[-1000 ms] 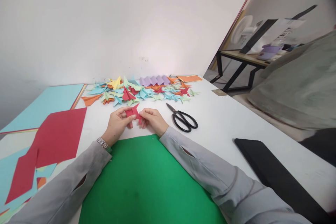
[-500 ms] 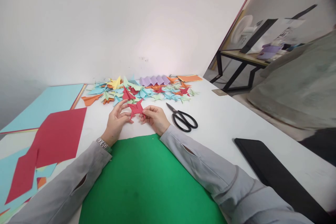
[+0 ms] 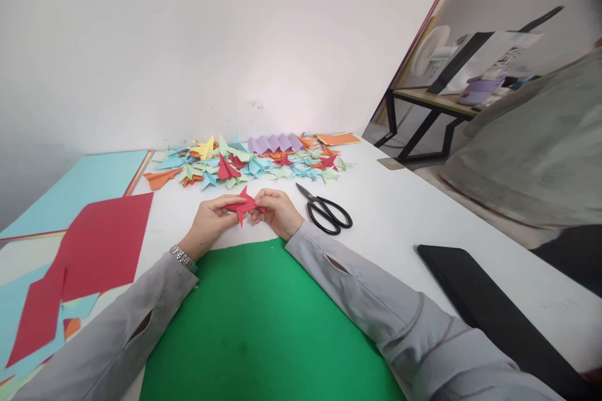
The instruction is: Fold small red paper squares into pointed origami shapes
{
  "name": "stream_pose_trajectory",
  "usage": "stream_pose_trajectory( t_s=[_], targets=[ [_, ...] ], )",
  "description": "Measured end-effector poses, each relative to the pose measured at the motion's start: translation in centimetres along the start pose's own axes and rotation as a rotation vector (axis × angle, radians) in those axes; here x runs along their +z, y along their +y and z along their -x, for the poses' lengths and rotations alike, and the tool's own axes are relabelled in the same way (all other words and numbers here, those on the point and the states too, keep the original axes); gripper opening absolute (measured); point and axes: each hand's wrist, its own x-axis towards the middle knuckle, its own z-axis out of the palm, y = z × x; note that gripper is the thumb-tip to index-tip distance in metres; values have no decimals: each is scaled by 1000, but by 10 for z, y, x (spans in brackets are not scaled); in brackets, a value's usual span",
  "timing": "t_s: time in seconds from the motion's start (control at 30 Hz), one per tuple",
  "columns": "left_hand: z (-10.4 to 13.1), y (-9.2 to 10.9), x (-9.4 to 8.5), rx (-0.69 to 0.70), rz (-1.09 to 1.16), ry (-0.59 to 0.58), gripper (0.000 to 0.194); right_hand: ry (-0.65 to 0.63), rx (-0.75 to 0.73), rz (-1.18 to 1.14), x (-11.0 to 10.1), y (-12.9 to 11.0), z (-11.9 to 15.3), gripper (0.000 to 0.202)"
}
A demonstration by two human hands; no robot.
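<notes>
Between my two hands is a small red folded-paper star (image 3: 245, 203) with pointed arms. My left hand (image 3: 211, 219) pinches its left side, thumb below and fingers above. On the other side, my right hand (image 3: 277, 210) grips the right point, and its fingertips partly cover that arm. The star is held just above the white table, beyond the far edge of a green sheet (image 3: 268, 319). Black-handled scissors (image 3: 324, 210) lie to the right of my right hand, blades pointing away.
Along the wall lies a heap of colourful folded-paper pieces (image 3: 254, 163), including a pleated purple one (image 3: 277, 144). Red sheets (image 3: 108, 244) and a light blue stack (image 3: 84, 191) are at left. A long black object (image 3: 493, 319) rests at right; beyond it is a person's clothing (image 3: 531, 156).
The red star has been turned, so its points face different ways. My left hand has closed from a loose touch to a pinch on its left side. The right hand stays on it.
</notes>
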Motion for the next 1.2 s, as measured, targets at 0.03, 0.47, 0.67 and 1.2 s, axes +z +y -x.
stream_pose_trajectory(
  t_s=[0.03,0.47,0.67,1.2],
  targets=[
    [0,0,0,-4,1,18,30,8,-1,1,0,1,0,8],
    [1,0,3,6,-106,71,24,70,-33,27,2,0,1,21],
    [1,0,3,-22,-54,136,24,56,-51,8,3,-3,3,27],
    [1,0,3,1,-52,147,21,-14,-159,213,3,7,2,23]
  ],
)
